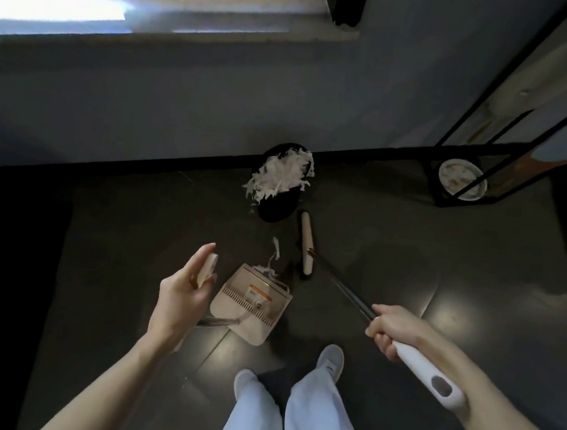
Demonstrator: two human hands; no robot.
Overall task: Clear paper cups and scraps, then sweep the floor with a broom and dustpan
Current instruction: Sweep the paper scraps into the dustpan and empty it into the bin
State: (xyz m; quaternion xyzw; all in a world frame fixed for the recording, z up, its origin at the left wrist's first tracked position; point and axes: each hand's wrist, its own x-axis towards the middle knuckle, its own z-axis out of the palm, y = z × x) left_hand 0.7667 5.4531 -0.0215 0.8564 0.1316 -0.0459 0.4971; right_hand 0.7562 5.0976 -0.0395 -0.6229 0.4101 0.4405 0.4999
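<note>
Sweep judged nearly done. Shredded paper (280,175) is heaped in the black bin (275,210) by the far wall and spills over its rim. A few scraps (267,269) are left at the far lip of the dustpan (250,301), with one strip (276,248) trailing onto the floor (408,260) just beyond. No loose paper cups are seen. A round white container (462,184) under the black rack (447,203) far right can't be identified. The broom (306,247) head is set just right of the scraps. Right hand (388,330): fingers wrapped tight round the broom handle. Left hand (179,291): dustpan handle top held loosely, fingers nearly straight.
</note>
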